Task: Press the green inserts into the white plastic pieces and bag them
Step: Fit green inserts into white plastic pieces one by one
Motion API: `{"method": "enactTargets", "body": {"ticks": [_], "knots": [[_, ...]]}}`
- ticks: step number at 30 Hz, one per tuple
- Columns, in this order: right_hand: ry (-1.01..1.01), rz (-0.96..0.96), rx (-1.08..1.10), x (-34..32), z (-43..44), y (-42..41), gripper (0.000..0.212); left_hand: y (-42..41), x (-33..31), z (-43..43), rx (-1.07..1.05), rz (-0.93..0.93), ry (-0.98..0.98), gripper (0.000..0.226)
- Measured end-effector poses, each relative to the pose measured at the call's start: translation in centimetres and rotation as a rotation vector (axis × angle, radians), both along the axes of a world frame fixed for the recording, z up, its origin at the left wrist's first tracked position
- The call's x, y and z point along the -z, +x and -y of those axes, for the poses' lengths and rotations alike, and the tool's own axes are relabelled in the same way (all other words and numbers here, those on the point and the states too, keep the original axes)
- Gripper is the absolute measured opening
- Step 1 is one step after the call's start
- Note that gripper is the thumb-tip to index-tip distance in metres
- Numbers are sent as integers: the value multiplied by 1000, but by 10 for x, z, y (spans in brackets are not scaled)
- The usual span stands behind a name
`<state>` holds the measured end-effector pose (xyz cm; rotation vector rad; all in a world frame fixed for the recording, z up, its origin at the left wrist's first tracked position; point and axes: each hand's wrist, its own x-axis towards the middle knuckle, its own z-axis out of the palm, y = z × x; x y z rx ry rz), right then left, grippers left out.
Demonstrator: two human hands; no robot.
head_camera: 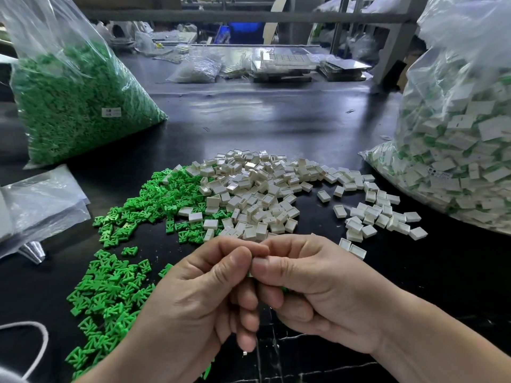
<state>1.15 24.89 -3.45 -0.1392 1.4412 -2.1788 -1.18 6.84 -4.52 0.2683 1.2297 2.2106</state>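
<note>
My left hand (pixel 199 297) and my right hand (pixel 312 283) meet above the near edge of the table, thumbs and forefingers pinching one small piece (pixel 255 257) between them. That piece is almost hidden; only a sliver of white and a trace of green show. Loose green inserts (pixel 116 283) lie heaped to the left of my hands. A heap of white plastic pieces (pixel 265 194) spreads just beyond my fingers. At the right stands a big clear bag of assembled pieces (pixel 456 150), white with green showing.
A large clear bag of green inserts (pixel 74 106) stands at the far left. Flat empty plastic bags (pixel 41 203) lie at the left edge. Trays and small bags (pixel 276 66) sit at the back of the black table (pixel 276 117). A white cord (pixel 33 346) curls at the bottom left.
</note>
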Motion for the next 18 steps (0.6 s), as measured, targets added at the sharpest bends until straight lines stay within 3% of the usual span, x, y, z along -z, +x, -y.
{"method": "enactTargets", "body": {"ticks": [5,9,11,15,18], "knots": [[-26,-13,76,-1,7,1,35,-4,4,-4,-87,-127,-106,41],[155,-94,73,-6,12,4,12,-12,4,2,-330,-393,-394,52],[273,-128,16,-5,21,10,14,-8,4,2,-359,-358,-320,65],[409,-210,-8,-5,38,19,24,9,4,-10,-206,-248,-309,87],[459,-241,29,-4,41,22,13,14,5,-11,-251,-249,-293,87]]}}
